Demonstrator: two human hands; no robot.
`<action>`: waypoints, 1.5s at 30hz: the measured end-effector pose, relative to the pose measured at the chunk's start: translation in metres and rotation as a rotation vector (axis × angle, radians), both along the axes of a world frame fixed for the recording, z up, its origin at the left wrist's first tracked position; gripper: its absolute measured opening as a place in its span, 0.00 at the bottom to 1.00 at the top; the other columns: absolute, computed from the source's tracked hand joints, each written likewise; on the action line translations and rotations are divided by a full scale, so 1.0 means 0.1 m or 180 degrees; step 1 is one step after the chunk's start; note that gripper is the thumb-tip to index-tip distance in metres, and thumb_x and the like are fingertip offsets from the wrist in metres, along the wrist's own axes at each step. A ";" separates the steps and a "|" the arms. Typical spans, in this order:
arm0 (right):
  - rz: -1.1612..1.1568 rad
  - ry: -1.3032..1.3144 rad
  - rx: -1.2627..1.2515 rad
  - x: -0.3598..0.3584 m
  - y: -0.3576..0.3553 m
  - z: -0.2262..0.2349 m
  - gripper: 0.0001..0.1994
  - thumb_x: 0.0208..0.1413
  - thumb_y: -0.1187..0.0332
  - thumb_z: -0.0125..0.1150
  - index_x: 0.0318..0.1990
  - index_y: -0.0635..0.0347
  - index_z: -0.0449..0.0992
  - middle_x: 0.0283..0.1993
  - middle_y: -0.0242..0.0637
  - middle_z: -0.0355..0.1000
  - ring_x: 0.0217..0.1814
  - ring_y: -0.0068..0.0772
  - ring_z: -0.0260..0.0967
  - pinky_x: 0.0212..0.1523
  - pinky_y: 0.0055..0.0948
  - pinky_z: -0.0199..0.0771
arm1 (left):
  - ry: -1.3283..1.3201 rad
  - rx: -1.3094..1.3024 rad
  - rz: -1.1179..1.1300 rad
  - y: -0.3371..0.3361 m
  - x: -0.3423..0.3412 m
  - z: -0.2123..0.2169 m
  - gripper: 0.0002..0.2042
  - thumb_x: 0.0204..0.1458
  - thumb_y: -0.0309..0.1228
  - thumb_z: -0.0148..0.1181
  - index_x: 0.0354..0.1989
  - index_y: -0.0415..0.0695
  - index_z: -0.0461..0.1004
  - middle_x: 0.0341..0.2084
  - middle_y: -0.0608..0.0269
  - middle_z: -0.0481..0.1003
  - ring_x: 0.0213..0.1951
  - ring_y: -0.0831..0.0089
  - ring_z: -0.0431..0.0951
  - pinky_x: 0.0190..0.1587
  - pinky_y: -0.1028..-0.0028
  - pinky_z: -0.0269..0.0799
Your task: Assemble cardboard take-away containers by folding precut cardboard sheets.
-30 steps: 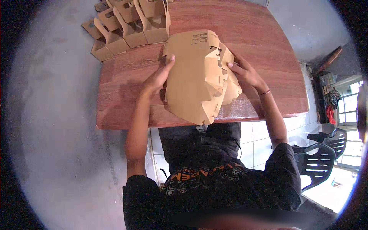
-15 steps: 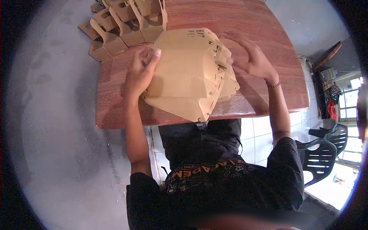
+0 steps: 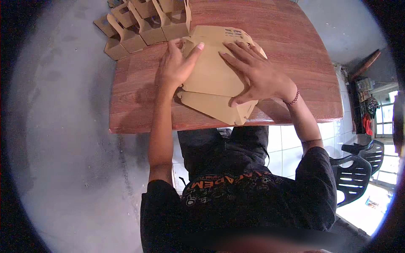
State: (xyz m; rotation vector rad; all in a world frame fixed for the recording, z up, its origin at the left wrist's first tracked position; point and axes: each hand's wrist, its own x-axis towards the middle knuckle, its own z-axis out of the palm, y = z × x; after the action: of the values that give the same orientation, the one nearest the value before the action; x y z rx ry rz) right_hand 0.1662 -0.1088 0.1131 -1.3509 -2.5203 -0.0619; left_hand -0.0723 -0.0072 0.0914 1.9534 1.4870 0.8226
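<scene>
Flat brown cardboard box blanks [image 3: 215,71] lie in a stack near the table's front edge, with slotted, folded edges and dark print at the far end. My left hand [image 3: 177,65] grips the stack's left edge. Its thumb rests on the top sheet, and its other fingers curl at the side, partly hidden. Across the right part of the top sheet, my right hand [image 3: 259,76] lies flat with fingers spread. A braided bracelet is on that wrist.
Several assembled brown cardboard carriers [image 3: 145,27] with upright handles stand at the table's far left. The reddish wooden table [image 3: 299,63] runs beyond the stack. Black plastic chairs [image 3: 354,175] stand at the right, and a grey wall [image 3: 63,105] is on the left.
My right hand has come from beside the stack onto its top. The stack's loose right edges now look more even and lie flatter. My left hand still holds the left edge.
</scene>
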 end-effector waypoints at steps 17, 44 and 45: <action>-0.0976 0.2440 -0.0381 0.52 -0.07 -0.24 0.40 0.54 0.47 0.65 0.69 0.59 0.60 0.65 0.57 0.63 0.69 0.49 0.60 0.66 0.41 0.60 | -0.1623 -0.1408 -0.0317 -0.23 -0.30 -0.65 0.41 0.58 0.57 0.55 0.64 0.28 0.60 0.63 0.44 0.65 0.64 0.61 0.64 0.65 0.67 0.56; -0.1386 0.5030 -0.1035 0.12 -0.23 -0.48 0.36 0.65 0.55 0.53 0.72 0.66 0.49 0.73 0.51 0.53 0.72 0.39 0.55 0.70 0.34 0.55 | -0.3154 -0.1680 -0.0836 -0.52 0.15 -0.07 0.34 0.60 0.47 0.57 0.67 0.37 0.58 0.62 0.57 0.64 0.62 0.69 0.63 0.65 0.70 0.56; -0.1356 0.5044 -0.0878 0.16 -0.24 -0.46 0.34 0.65 0.56 0.52 0.72 0.65 0.52 0.72 0.50 0.55 0.72 0.40 0.56 0.69 0.34 0.55 | -0.3145 -0.1711 -0.0903 -0.52 0.20 -0.04 0.35 0.60 0.48 0.58 0.67 0.36 0.57 0.62 0.57 0.64 0.63 0.69 0.63 0.65 0.70 0.56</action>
State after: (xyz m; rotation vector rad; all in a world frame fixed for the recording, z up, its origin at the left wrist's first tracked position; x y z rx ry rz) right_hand 0.1817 -0.1325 0.0667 -1.1651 -0.9163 0.8987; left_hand -0.0523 -0.0590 0.0876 1.0406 0.6991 0.9262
